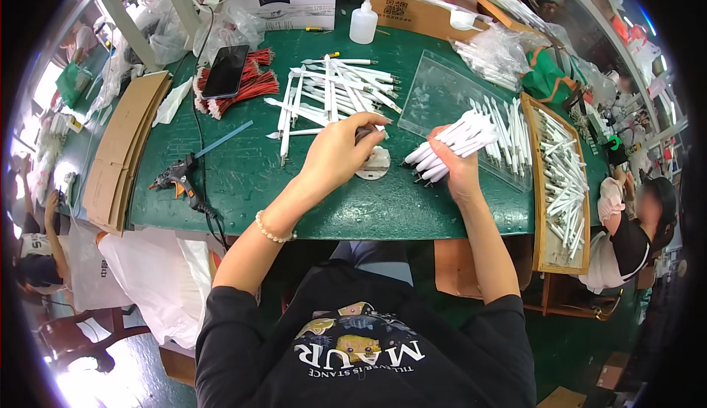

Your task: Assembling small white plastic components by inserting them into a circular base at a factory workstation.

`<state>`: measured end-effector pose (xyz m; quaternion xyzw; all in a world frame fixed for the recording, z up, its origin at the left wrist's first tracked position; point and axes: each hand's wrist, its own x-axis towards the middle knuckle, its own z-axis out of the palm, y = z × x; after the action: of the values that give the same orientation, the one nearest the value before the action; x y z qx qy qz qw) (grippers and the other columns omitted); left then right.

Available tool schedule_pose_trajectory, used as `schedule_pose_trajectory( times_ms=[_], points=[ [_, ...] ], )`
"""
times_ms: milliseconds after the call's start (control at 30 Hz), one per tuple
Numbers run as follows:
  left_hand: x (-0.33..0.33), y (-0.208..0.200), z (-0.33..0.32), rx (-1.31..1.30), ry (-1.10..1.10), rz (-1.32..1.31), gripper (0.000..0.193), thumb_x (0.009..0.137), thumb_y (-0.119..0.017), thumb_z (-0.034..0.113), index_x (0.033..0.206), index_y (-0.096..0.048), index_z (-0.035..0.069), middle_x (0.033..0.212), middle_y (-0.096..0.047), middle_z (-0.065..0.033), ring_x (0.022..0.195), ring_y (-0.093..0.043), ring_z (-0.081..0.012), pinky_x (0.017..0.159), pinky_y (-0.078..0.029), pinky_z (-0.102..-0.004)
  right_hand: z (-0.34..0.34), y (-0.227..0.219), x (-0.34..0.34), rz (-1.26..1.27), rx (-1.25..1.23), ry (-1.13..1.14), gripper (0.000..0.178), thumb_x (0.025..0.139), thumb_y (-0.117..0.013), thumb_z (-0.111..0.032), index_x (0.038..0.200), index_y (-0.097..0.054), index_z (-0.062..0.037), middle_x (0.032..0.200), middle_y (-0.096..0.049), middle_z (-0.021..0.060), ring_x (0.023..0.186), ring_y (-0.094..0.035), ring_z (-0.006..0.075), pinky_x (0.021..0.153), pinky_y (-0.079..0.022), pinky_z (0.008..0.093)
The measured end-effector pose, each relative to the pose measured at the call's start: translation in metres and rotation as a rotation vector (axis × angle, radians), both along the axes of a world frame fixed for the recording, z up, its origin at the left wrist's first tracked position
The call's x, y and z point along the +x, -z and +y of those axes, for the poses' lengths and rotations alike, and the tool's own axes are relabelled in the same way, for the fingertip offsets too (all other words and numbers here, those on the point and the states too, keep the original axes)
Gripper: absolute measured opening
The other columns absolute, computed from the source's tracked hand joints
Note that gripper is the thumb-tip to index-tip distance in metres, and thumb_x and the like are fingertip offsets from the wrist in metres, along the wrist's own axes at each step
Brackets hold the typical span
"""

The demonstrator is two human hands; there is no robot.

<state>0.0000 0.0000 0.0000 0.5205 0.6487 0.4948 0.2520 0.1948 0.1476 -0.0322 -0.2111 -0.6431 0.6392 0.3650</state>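
My right hand (pixel 458 169) is closed round a bundle of slim white sticks (pixel 460 139) with pointed tips; their dark ends face down and left. My left hand (pixel 340 149) is curled, thumb and fingers drawn together, above a round pale disc (pixel 374 163) on the table. Something small and dark shows at those fingers, too hidden to name. Beyond the left hand lies a loose pile of similar white sticks (pixel 331 91). To the right of it, a clear plastic tray (pixel 426 88) holds more sticks, just past my right hand.
The green table (pixel 287 205) also carries a glue gun (pixel 180 181), a phone (pixel 226 71) on red wires (pixel 258 84), a squeeze bottle (pixel 363 23) and flat cardboard (pixel 121 154). A wooden tray (pixel 540 209) of sticks stands right. Co-workers sit at both sides.
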Motion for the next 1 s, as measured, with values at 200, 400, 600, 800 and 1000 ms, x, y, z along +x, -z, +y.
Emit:
schedule_pose_trajectory(
  times_ms=[200,400,600,800,1000],
  points=[
    [-0.007,0.004,-0.016,0.024,-0.043,-0.195,0.024,0.093,-0.058,0.013,0.114,-0.062,0.001,0.087,-0.067,-0.0047,0.068,-0.06,-0.0069,0.061,-0.048,-0.0209,-0.002,0.009,-0.007,0.041,0.092,0.118,0.023,0.082,-0.067,-0.002,0.103,-0.057,-0.0016,0.094,-0.06,0.0062,0.086,-0.058,0.0145,0.078,-0.046,0.0287],
    [-0.015,0.016,-0.019,-0.049,-0.008,-0.22,0.024,0.091,-0.059,0.012,0.111,-0.063,0.0,0.083,-0.067,-0.0048,0.064,-0.058,-0.0067,0.058,-0.048,-0.0208,-0.014,-0.008,-0.021,0.114,0.103,0.178,0.022,0.082,-0.066,0.0,0.102,-0.057,-0.0008,0.093,-0.06,0.0055,0.084,-0.058,0.013,0.077,-0.046,0.0273],
    [0.005,0.012,-0.009,0.157,0.023,0.066,0.022,0.083,-0.067,0.02,0.098,-0.07,0.004,0.078,-0.068,-0.0143,0.067,-0.065,-0.0297,0.063,-0.049,-0.038,-0.027,-0.029,-0.036,0.123,0.114,0.032,0.023,0.082,-0.066,0.0,0.103,-0.057,-0.0011,0.093,-0.06,0.0059,0.084,-0.057,0.0115,0.076,-0.046,0.026],
    [0.011,0.011,0.0,-0.03,0.032,0.133,0.02,0.082,-0.068,0.02,0.093,-0.068,0.004,0.076,-0.068,-0.0123,0.07,-0.066,-0.0292,0.064,-0.05,-0.0378,-0.023,-0.022,-0.034,0.007,0.137,0.005,0.026,0.082,-0.066,-0.001,0.106,-0.056,-0.0011,0.095,-0.059,0.0053,0.084,-0.057,0.0114,0.076,-0.045,0.0247],
    [0.019,0.014,0.006,-0.033,0.02,0.324,0.02,0.079,-0.069,0.019,0.087,-0.063,0.002,0.079,-0.067,-0.0158,0.075,-0.065,-0.0357,0.066,-0.049,-0.0454,-0.023,-0.011,-0.027,-0.103,0.186,-0.002,0.029,0.081,-0.067,-0.003,0.108,-0.056,-0.0013,0.094,-0.058,0.0039,0.084,-0.056,0.011,0.075,-0.045,0.025]
  ],
)
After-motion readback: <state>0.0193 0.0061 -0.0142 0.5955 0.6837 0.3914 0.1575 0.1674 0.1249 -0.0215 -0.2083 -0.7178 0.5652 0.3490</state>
